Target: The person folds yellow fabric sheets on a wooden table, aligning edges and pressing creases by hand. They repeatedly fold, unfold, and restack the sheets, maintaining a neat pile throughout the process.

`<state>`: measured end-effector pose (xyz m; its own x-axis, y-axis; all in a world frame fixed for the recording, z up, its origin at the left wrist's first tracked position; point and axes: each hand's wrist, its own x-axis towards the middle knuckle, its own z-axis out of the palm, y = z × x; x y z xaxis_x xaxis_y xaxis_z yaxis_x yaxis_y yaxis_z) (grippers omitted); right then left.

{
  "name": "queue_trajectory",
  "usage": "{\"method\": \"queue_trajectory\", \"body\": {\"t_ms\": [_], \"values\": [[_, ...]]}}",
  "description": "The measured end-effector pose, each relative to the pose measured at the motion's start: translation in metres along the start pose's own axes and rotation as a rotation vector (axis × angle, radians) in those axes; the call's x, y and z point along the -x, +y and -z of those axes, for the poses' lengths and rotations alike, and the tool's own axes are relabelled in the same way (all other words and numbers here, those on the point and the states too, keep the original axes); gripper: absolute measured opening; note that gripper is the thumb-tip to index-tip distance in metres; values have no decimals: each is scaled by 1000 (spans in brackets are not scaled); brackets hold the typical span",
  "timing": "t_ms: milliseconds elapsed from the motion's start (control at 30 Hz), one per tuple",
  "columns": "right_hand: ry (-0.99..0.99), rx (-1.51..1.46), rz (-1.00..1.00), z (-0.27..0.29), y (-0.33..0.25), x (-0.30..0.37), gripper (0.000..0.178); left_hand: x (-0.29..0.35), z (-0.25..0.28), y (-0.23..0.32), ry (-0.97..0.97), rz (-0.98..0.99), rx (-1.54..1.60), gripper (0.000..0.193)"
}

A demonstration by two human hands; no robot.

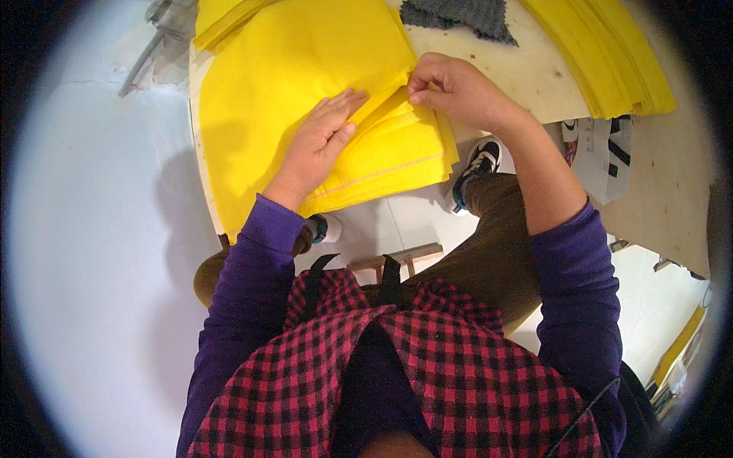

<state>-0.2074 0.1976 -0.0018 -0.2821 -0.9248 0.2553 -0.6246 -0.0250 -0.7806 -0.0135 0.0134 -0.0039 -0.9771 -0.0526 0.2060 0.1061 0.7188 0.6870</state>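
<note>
A stack of yellow cloth [267, 114] lies on the wooden table, its near edges hanging a little over the side. My left hand [319, 141] rests flat on the top layer, fingers stretched out along a fold. At the right edge of the stack, my right hand [458, 90] pinches the corner of the top cloth between thumb and fingers and lifts it slightly. Below the raised edge several more yellow layers show, and a pale line runs along one near the front.
A dark grey ribbed cloth [458, 17] lies at the table's far side. More folded yellow cloth [603, 53] is stacked at the far right, above a white bag [602, 156] with black marks. A white wall [92, 229] stands at left. A wooden stool [397, 258] shows between my legs.
</note>
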Motion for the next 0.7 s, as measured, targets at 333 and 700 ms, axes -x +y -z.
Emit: {"method": "queue_trajectory", "body": {"t_ms": [333, 700], "values": [[25, 87, -25, 2, -14, -12, 14, 2, 5, 9, -54, 12, -119, 63], [143, -21, -261, 18, -25, -3, 16, 3, 2, 3, -26, 18, -45, 41]]}}
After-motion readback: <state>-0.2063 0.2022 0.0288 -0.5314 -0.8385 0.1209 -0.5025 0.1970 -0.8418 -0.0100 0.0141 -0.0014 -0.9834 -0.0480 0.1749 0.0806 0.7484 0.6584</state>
